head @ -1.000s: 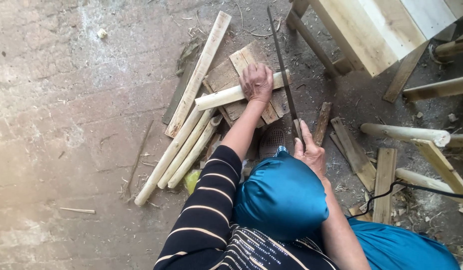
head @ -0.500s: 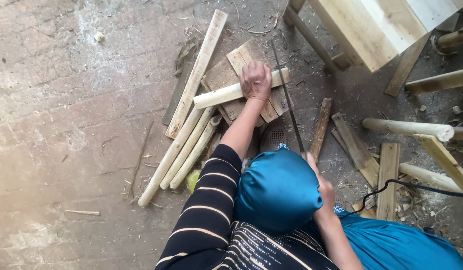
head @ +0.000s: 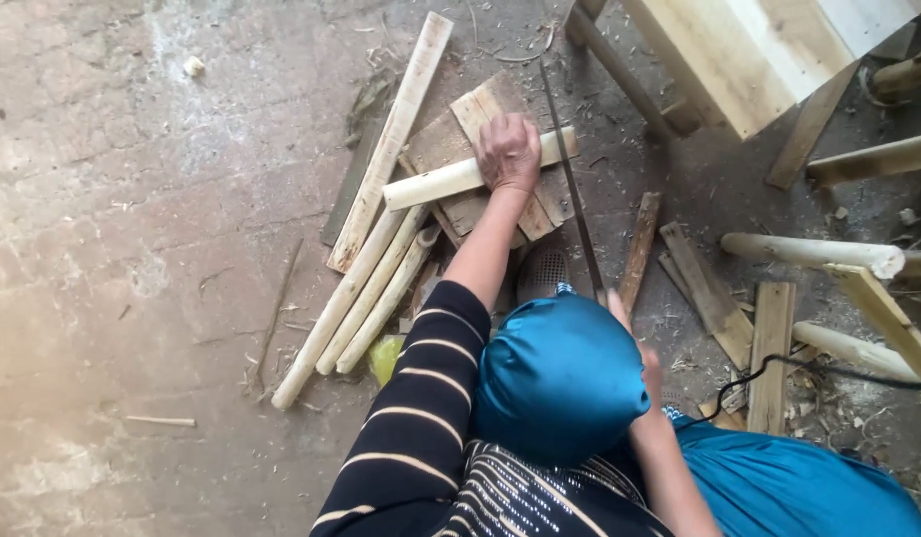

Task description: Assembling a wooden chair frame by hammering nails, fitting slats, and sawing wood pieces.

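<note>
At five o'clock the right hand [head: 635, 343], mostly hidden, is closed on the long thin blade [head: 570, 189], while at twelve o'clock the pale, stiff, seemingly light wooden rod [head: 436, 184] is pinned mid-length under the flattened left hand [head: 508, 151] on the boards [head: 460, 139].

Concrete floor [head: 132, 199], grey, littered with chips and shavings. Three pale round sticks [head: 366, 288] side by side, slanting, touching. Long flat plank [head: 391, 139] leaning across their upper ends. Pale wooden stool [head: 749, 60] top right, legs splayed. More round poles [head: 814, 254] and short flat boards [head: 774, 348] at right. Black cable [head: 779, 370] across the boards. Thin splinter [head: 160, 421] lower left.
</note>
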